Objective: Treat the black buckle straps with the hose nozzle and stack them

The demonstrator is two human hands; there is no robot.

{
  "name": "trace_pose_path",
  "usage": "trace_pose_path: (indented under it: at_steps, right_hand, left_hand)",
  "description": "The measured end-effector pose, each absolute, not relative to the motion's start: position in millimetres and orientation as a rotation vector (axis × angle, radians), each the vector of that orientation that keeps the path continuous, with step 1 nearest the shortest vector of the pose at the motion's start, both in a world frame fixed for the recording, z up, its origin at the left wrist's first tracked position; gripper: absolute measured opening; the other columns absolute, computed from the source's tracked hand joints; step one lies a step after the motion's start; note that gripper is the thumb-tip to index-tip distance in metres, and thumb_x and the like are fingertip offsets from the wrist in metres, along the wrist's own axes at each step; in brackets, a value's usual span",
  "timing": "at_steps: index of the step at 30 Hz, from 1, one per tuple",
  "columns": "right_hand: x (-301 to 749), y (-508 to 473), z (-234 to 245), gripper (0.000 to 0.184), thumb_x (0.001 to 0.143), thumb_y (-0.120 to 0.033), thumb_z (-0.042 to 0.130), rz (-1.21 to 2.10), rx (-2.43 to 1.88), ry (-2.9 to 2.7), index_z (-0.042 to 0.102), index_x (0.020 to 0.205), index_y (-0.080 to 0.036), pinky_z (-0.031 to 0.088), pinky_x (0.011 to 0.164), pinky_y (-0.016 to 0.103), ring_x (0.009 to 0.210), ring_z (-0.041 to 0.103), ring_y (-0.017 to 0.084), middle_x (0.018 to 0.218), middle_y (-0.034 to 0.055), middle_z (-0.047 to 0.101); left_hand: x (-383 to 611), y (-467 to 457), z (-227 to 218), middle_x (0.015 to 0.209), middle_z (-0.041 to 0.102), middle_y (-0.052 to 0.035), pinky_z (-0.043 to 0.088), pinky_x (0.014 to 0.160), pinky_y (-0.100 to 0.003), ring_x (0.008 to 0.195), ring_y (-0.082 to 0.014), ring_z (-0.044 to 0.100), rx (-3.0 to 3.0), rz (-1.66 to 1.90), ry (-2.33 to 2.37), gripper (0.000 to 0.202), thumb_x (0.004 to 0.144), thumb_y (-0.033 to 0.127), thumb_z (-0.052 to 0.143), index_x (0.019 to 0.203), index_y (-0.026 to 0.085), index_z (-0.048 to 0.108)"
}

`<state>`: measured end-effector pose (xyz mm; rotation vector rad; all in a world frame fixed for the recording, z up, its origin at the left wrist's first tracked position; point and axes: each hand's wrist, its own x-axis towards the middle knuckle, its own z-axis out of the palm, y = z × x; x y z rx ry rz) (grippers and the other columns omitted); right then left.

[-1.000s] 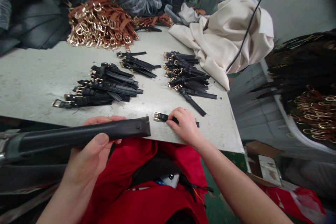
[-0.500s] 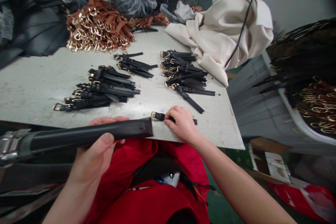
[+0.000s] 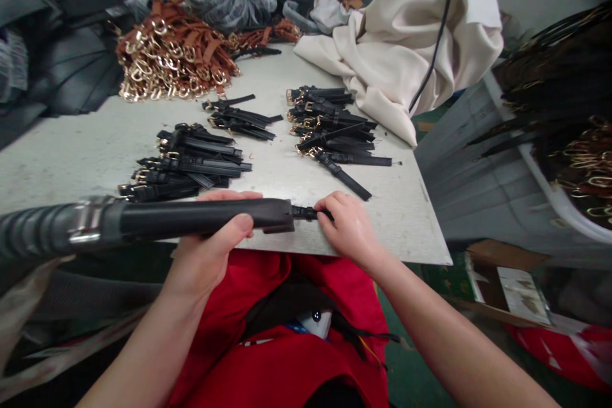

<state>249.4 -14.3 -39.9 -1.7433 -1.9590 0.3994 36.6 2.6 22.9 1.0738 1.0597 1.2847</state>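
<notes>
My left hand [image 3: 210,248] is wrapped round a long black nozzle [image 3: 191,218] joined by a metal collar to a ribbed hose [image 3: 38,233] running off left. The nozzle's flat end lies over the buckle end of a short black strap [image 3: 306,211] at the near table edge. My right hand [image 3: 349,229] pinches that strap against the table top, just right of the nozzle tip. The strap's buckle is hidden under the nozzle.
Three piles of black straps with gold buckles [image 3: 191,159] [image 3: 241,116] [image 3: 329,131] lie on the grey table [image 3: 71,146]. A heap of brown straps [image 3: 172,54] sits at the back, cream cloth [image 3: 406,51] at back right, bins of straps [image 3: 574,140] to the right.
The nozzle has moved right and forward, so its tip now covers the strap's gold buckle. My right hand stays on the strap.
</notes>
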Motion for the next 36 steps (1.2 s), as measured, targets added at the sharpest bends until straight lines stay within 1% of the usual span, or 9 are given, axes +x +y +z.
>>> trace_pose_path:
  at_steps: [3, 6, 9, 15, 19, 23, 27, 33, 36]
  right_hand:
    - [250.3, -14.2, -39.5, 0.016, 0.088, -0.018, 0.048, 0.419, -1.772, -1.987, 0.064, 0.091, -0.020, 0.038, 0.080, 0.038, 0.092, 0.056, 0.025, 0.096, 0.0087, 0.064]
    - [248.5, -13.4, -38.8, 0.017, 0.090, -0.019, 0.048, 0.428, -1.774, -1.993, 0.064, 0.092, -0.021, 0.036, 0.080, 0.037, 0.093, 0.055, 0.025, 0.097, 0.0085, 0.064]
    - [248.1, -13.6, -38.8, 0.018, 0.091, -0.020, 0.047, 0.418, -1.768, -1.999, 0.064, 0.094, -0.021, 0.036, 0.079, 0.037, 0.093, 0.055, 0.025, 0.098, 0.0084, 0.064]
    - [249.5, -14.0, -39.2, 0.017, 0.091, -0.019, 0.047, 0.411, -1.768, -2.009, 0.064, 0.094, -0.019, 0.036, 0.079, 0.037, 0.093, 0.055, 0.025, 0.097, 0.0091, 0.064]
    - [249.7, -13.3, -39.5, 0.018, 0.091, -0.020, 0.046, 0.408, -1.754, -2.032, 0.064, 0.094, -0.020, 0.036, 0.080, 0.038, 0.093, 0.055, 0.025, 0.098, 0.0086, 0.064]
    - [251.0, -13.5, -42.7, 0.016, 0.088, -0.018, 0.048, 0.378, -1.754, -2.023, 0.064, 0.092, -0.019, 0.037, 0.079, 0.037, 0.092, 0.056, 0.024, 0.096, 0.0088, 0.064]
    - [252.4, -14.2, -45.0, 0.016, 0.087, -0.018, 0.049, 0.352, -1.722, -2.024, 0.064, 0.092, -0.019, 0.038, 0.080, 0.035, 0.090, 0.057, 0.023, 0.093, 0.0075, 0.065]
    - [246.6, -9.5, -36.3, 0.021, 0.091, -0.034, 0.053, 0.239, -1.745, -2.028, 0.068, 0.097, -0.020, 0.038, 0.081, 0.038, 0.093, 0.057, 0.025, 0.096, 0.0080, 0.067]
    - [239.4, -8.3, -31.2, 0.013, 0.085, -0.030, 0.059, 0.263, -1.770, -2.090, 0.066, 0.089, -0.020, 0.039, 0.078, 0.037, 0.089, 0.058, 0.026, 0.092, 0.0079, 0.067]
  left_hand:
    - [51.5, 15.9, 19.7, 0.089, 0.074, -0.0039, 0.049, 0.056, -0.025, 0.067, -0.0159, 0.062, 1.182, 1.192, 1.011, 0.027, 0.062, 0.028, 0.082, 0.084, 0.020, 0.070]
    - [54.4, 23.3, 22.8, 0.086, 0.074, -0.0050, 0.048, 0.053, -0.027, 0.062, -0.0164, 0.060, 1.196, 1.123, 1.056, 0.028, 0.059, 0.029, 0.083, 0.082, 0.019, 0.069]
    - [54.6, 24.0, 26.0, 0.084, 0.073, -0.0044, 0.046, 0.051, -0.027, 0.058, -0.0157, 0.059, 1.183, 1.147, 1.096, 0.029, 0.058, 0.028, 0.083, 0.081, 0.019, 0.069]
    - [52.8, 25.5, 26.9, 0.083, 0.074, -0.0052, 0.046, 0.051, -0.025, 0.060, -0.0153, 0.059, 1.169, 1.103, 1.057, 0.025, 0.059, 0.027, 0.081, 0.079, 0.018, 0.070]
    - [50.3, 25.9, 30.0, 0.080, 0.073, -0.0060, 0.044, 0.046, -0.025, 0.061, -0.0172, 0.060, 1.129, 1.184, 1.129, 0.025, 0.056, 0.028, 0.082, 0.075, 0.017, 0.070]
    - [58.3, 26.0, 21.9, 0.079, 0.071, -0.0053, 0.045, 0.048, -0.025, 0.062, -0.0169, 0.060, 1.153, 1.153, 1.049, 0.025, 0.059, 0.028, 0.081, 0.079, 0.017, 0.070]
    - [41.6, 23.3, 19.3, 0.076, 0.072, -0.0040, 0.045, 0.046, -0.023, 0.061, -0.0169, 0.061, 0.979, 1.248, 1.093, 0.029, 0.056, 0.029, 0.082, 0.078, 0.017, 0.067]
    - [-7.6, -3.3, 30.6, 0.082, 0.075, -0.0053, 0.047, 0.046, -0.021, 0.062, -0.0157, 0.062, 0.969, 1.479, 1.147, 0.029, 0.055, 0.028, 0.082, 0.079, 0.017, 0.069]
    - [-13.4, -16.0, 35.5, 0.079, 0.075, -0.0045, 0.048, 0.046, -0.021, 0.059, -0.0154, 0.062, 0.943, 1.462, 1.126, 0.030, 0.052, 0.030, 0.083, 0.076, 0.018, 0.070]
